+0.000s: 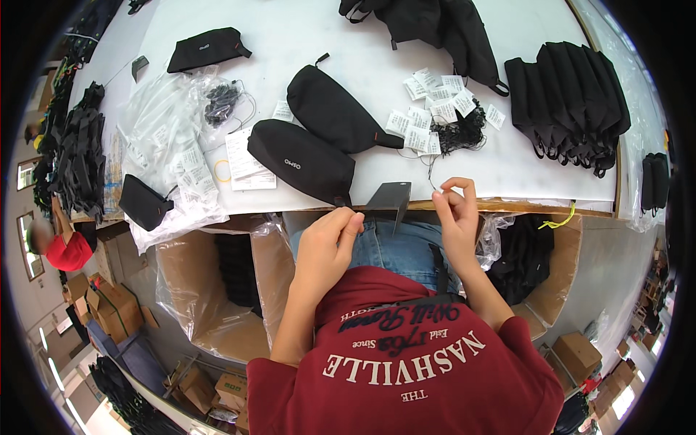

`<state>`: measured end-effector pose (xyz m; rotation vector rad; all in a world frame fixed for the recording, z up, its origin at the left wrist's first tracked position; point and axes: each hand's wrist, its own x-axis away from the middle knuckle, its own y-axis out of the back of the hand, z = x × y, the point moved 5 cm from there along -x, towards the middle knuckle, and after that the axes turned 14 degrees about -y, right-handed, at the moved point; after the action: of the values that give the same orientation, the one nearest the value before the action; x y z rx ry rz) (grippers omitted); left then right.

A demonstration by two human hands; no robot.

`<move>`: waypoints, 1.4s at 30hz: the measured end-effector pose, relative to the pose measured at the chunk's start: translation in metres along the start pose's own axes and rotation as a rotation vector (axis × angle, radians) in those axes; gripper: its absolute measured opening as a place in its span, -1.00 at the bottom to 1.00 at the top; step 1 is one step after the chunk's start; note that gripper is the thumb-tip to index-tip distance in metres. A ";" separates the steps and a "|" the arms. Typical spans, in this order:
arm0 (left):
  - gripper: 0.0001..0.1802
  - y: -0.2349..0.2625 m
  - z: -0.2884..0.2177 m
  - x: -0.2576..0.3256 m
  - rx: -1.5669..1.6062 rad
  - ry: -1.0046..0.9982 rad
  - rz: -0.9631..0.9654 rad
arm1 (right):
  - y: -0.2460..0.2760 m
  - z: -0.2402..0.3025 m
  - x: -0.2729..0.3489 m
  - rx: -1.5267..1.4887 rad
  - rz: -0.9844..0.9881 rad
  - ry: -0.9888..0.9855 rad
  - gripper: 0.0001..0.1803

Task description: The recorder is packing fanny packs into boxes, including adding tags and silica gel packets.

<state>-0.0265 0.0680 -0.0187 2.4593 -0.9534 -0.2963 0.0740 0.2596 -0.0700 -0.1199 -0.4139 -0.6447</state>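
Note:
My left hand (326, 243) is closed in a pinch at the table's front edge. A dark folded card (390, 197) sticks out from its fingertips over my lap. Just above those fingers lies the end of a black zip pouch (301, 161); whether they also grip its tab is hidden. Between thumb and finger, my right hand (457, 217) pinches a thin black string (433, 174) that runs up toward a heap of white labels (428, 116) on black cords. A second black pouch (330, 109) rests against the first one.
Stacked black pouches (569, 105) stand at the right, black fabric bags (442, 32) at the far side. Clear plastic bags (167, 138) with labels, a small black pouch (145, 203) and another pouch (206, 51) lie left. Open cartons (210, 290) sit under the table edge.

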 end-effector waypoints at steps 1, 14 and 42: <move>-0.75 -0.001 -0.002 0.001 -0.016 0.016 0.052 | -0.003 0.012 0.005 0.170 0.031 0.039 -0.87; -0.77 0.005 0.001 0.003 0.020 -0.109 0.050 | -0.063 0.050 0.017 0.627 0.470 0.175 -0.84; -0.86 0.010 0.032 0.012 0.132 -0.010 -0.365 | -0.083 0.049 0.008 0.696 0.364 0.448 -0.87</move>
<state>-0.0351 0.0416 -0.0418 2.7505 -0.5360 -0.3763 0.0129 0.2003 -0.0232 0.5925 -0.1559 -0.1317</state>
